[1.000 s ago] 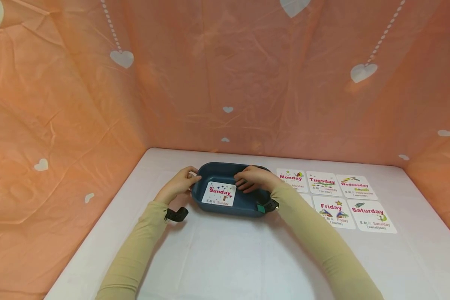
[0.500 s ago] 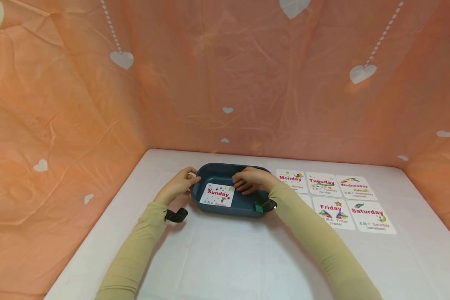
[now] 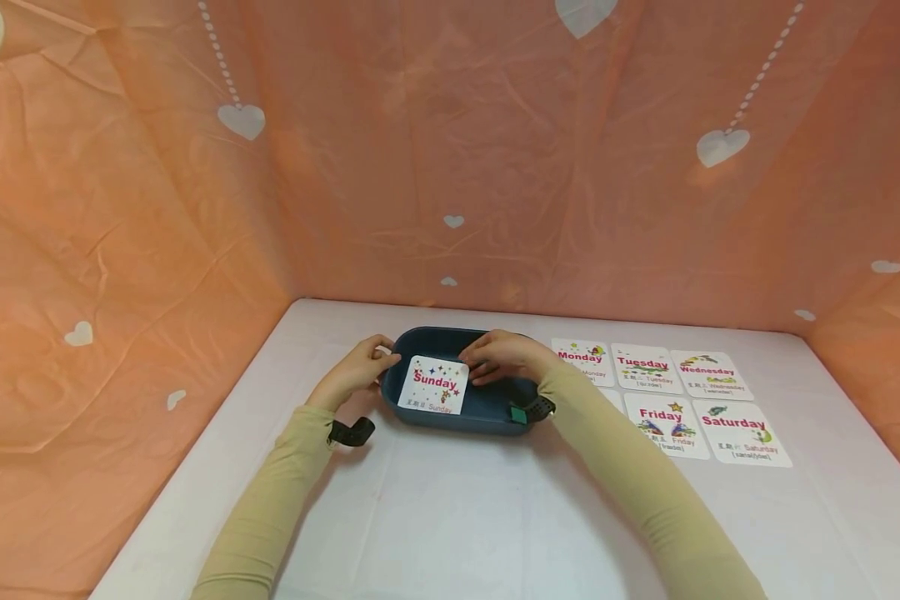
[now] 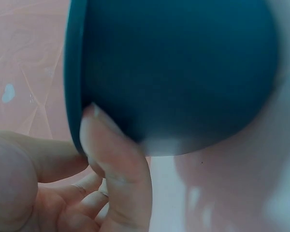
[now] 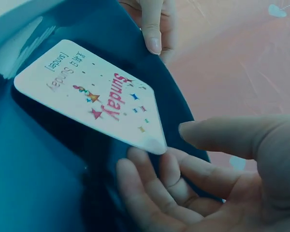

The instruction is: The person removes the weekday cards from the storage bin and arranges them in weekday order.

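A white "Sunday" card [image 3: 435,385] lies slanted inside a dark blue oval tub [image 3: 487,425], its edge toward my right hand raised. My left hand [image 3: 358,367] grips the tub's left end, thumb and fingers on either side of the rim; the left wrist view shows the thumb [image 4: 116,150] against the outer wall. Reaching into the tub, my right hand [image 3: 504,357] has its fingertips [image 5: 170,162] at the card's raised corner. In the right wrist view, the thumb [image 5: 222,135] stands apart from the card, while the other fingers bend loosely below it.
To the right of the tub, on the white table [image 3: 435,517], lie weekday cards in two rows, including Monday [image 3: 583,360], Tuesday [image 3: 647,368], Wednesday [image 3: 712,375], Friday [image 3: 667,425] and Saturday [image 3: 742,433]. My right forearm partly covers another card. An orange cloth [image 3: 495,167] with hearts surrounds the table.
The Sunday card has slid slightly left in the tub, and its far edge has tipped upward. My right hand has shifted a little left with it. The left hand keeps its grip on the rim.
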A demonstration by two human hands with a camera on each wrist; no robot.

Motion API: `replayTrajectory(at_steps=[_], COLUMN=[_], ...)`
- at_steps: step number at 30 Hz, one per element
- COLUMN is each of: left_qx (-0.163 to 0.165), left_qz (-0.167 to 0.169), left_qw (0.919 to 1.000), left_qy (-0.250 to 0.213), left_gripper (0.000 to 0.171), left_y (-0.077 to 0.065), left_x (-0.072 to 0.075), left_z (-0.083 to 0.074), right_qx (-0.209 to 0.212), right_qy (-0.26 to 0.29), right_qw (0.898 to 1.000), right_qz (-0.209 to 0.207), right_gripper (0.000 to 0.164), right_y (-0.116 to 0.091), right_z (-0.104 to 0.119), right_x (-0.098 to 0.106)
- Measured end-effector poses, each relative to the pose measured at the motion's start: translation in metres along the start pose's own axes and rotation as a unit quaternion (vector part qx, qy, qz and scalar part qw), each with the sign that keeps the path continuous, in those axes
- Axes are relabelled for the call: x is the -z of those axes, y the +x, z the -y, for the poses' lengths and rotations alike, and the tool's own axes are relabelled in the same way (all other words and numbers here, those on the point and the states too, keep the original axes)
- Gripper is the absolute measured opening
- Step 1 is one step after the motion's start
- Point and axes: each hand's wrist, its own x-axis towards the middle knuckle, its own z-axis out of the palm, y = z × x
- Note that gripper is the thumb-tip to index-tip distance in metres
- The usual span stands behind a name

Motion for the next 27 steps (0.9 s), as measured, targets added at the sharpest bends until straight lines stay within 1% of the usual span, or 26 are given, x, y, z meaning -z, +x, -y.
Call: replayTrajectory(at_steps=[7,11,15,18,22,27], left_qx=[0.002,0.002,-0.003,-0.008,-0.008,-0.010], left_qz=[-0.006,-0.005,-0.002,0.000,-0.001,-0.001], left_qw=[1.0000,1.0000,1.0000,1.0000,1.0000,0.9999], left_qy=[0.002,0.002,-0.001,-0.002,-0.004,-0.006], left_gripper=[0.033,0.033,0.033,0.033,0.032,0.031], left_y=[0.000,0.000,0.001,0.002,0.002,0.001], left_x=[0.000,0.000,0.000,-0.001,-0.001,0.000], left_z=[0.000,0.000,0.001,0.002,0.003,0.001], right_qx=[0.016,0.018,0.018,0.021,0.030,0.055], right_qy=[-0.017,-0.021,-0.027,-0.035,-0.043,-0.052], right_qw=[1.000,1.000,0.999,0.999,0.998,0.994], right_qz=[0.008,0.004,-0.012,-0.026,-0.047,-0.076], right_gripper=[0.032,0.024,0.019,0.018,0.019,0.024], right_y=[-0.004,-0.004,-0.003,-0.003,-0.006,-0.019], right_z=[0.001,0.002,0.002,0.003,0.004,0.008], right_x=[-0.004,-0.007,-0.009,-0.008,-0.004,0.007])
